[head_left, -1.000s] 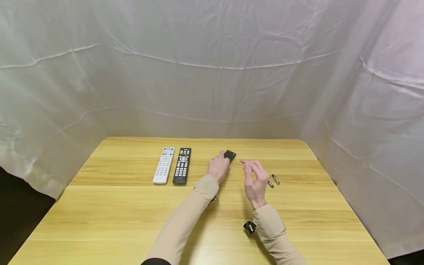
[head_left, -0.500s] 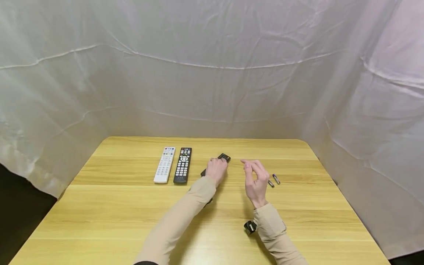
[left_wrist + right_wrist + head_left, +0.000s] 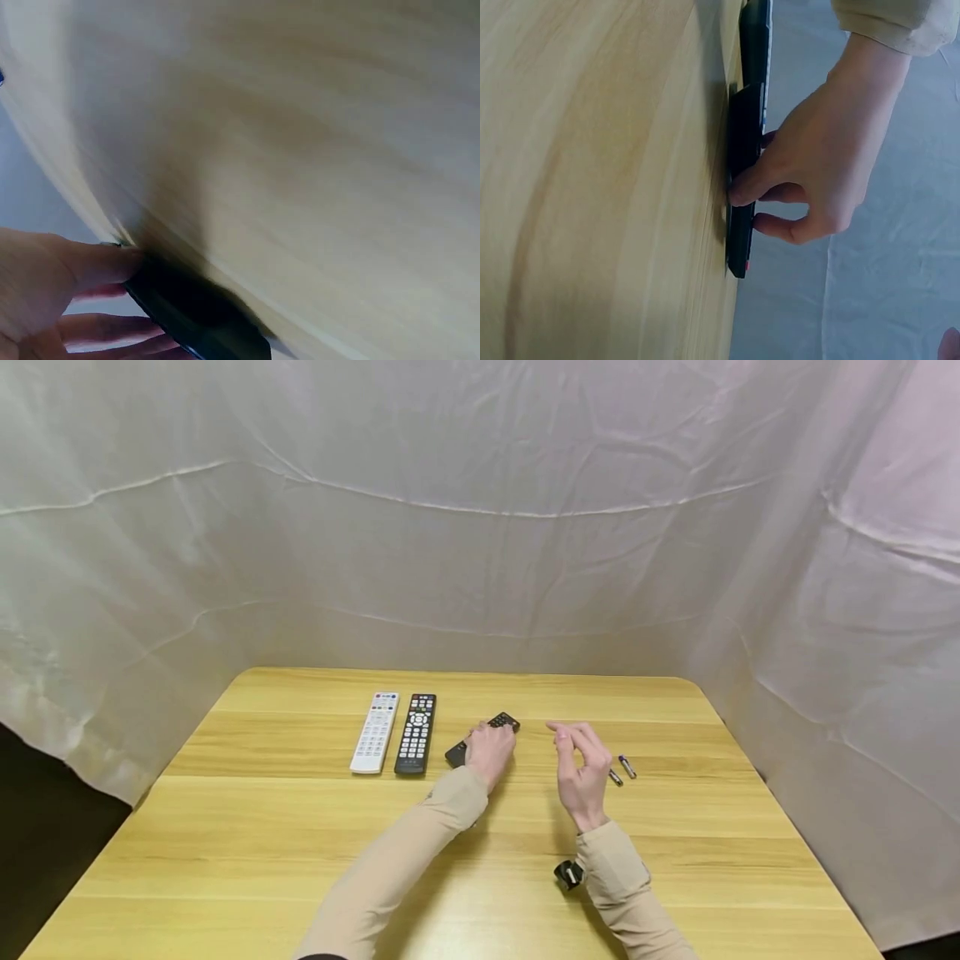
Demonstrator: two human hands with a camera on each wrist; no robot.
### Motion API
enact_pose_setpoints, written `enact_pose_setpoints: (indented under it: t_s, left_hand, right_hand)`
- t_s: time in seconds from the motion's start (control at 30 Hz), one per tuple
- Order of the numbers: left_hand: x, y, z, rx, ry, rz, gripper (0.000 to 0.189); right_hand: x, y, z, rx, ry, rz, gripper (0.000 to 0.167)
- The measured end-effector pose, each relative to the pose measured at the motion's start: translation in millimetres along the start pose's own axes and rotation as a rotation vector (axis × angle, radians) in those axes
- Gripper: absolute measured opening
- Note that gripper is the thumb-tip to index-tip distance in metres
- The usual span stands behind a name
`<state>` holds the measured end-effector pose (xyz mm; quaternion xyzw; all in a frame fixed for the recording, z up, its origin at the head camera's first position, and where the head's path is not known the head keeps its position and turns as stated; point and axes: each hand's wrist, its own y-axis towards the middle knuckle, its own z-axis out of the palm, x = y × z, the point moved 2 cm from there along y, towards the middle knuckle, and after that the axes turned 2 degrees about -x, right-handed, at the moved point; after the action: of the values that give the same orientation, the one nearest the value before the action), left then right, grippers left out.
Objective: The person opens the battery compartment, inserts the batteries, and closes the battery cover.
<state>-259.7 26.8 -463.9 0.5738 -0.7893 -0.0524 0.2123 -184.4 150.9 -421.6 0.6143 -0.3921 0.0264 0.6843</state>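
Note:
My left hand (image 3: 491, 752) grips a black remote control (image 3: 459, 753) that lies slantwise near the middle of the table. In the right wrist view, its thumb presses the side edge of the remote (image 3: 742, 139) while the fingers bend over the button face. The left wrist view shows the remote's dark underside (image 3: 202, 315) beside the thumb. My right hand (image 3: 583, 777) hovers to the right, fingers loosely bent, holding nothing visible. Just beyond it lie two small batteries, one (image 3: 627, 767) in full view and the other (image 3: 616, 778) partly behind the hand.
Left of the held remote, a white remote control (image 3: 375, 733) and a black one with white buttons (image 3: 416, 735) lie side by side on the wooden table (image 3: 262, 827). Grey curtains (image 3: 480, 568) enclose the table's back and sides.
My left hand has drawn the black remote leftward and closer, turning it to a flatter slant with its lower end toward the other remotes. My right hand stays in place.

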Motion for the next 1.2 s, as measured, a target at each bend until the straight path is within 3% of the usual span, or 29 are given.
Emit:
enact_pose_setpoints:
  t_s: [0.17,0.4,0.73,1.03,1.2]
  left_hand:
    - [-4.3,-3.6,0.3,-0.026,0.054,-0.025,0.019]
    - [-5.6,-1.0,-1.5,0.147,0.082,0.015,0.027]
    - [4.6,5.8,-3.7,0.187,-0.034,0.018,0.015]
    - [15.4,4.2,-7.7,0.198,-0.061,0.04,0.009]
    - [27.9,2.1,-13.6,0.195,-0.215,0.017,0.014]
  right_hand:
    - [-0.2,0.5,-0.4,-0.001,-0.01,-0.007,0.019]
    - [1.0,1.8,-0.5,-0.008,-0.007,-0.011,0.018]
    - [-2.7,1.8,-1.5,0.003,-0.01,0.005,0.02]
    - [-2.2,1.8,-0.4,-0.003,-0.01,0.011,0.019]
    - [-2.9,2.2,-1.2,-0.002,-0.005,0.006,0.021]
